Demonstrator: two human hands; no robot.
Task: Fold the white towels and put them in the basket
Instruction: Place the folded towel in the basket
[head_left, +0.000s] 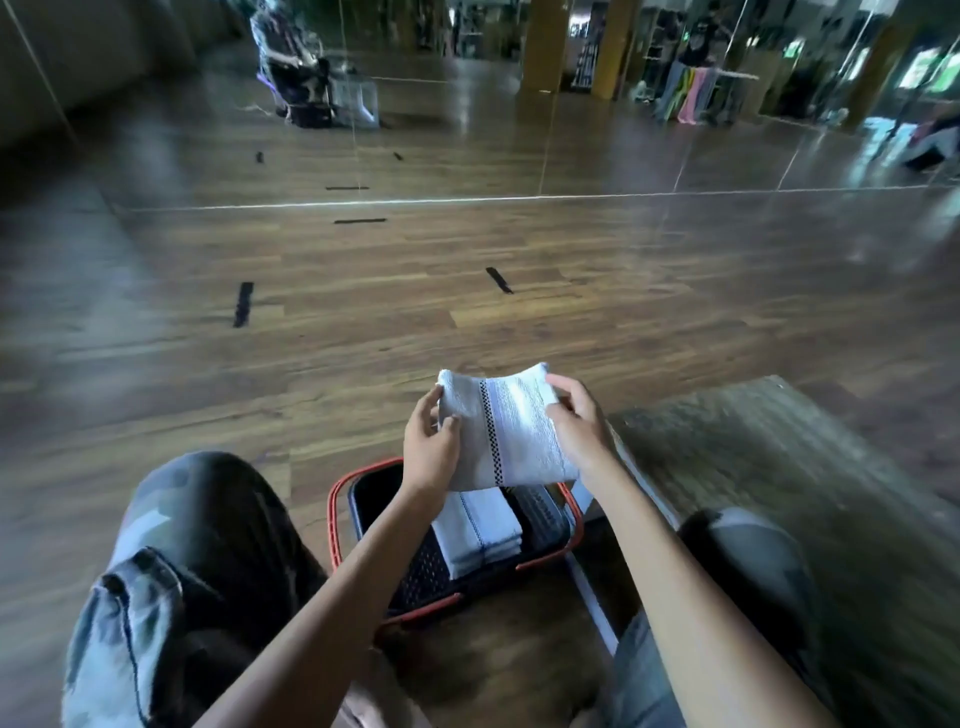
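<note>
Folded white towel (506, 431), lower centre of frame, held above the basket (574, 512), which contains stacked towels (475, 530). Left hand (430, 451) and right hand (579, 423) pinch opposite edges. Soft, light, limp: best supported at both edges to keep the folds.

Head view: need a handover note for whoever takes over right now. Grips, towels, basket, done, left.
Grips: left grip holds the left edge of the white towel; right grip holds its right edge.
Where: the towel is in the air, above the basket, which sits on the floor between the person's knees.
Done: a stack of folded towels already lies in the basket; the held towel looks folded.
Left: lower it onto the stack. No unfolded towels are in view, so I cannot tell whether more remain.
</note>
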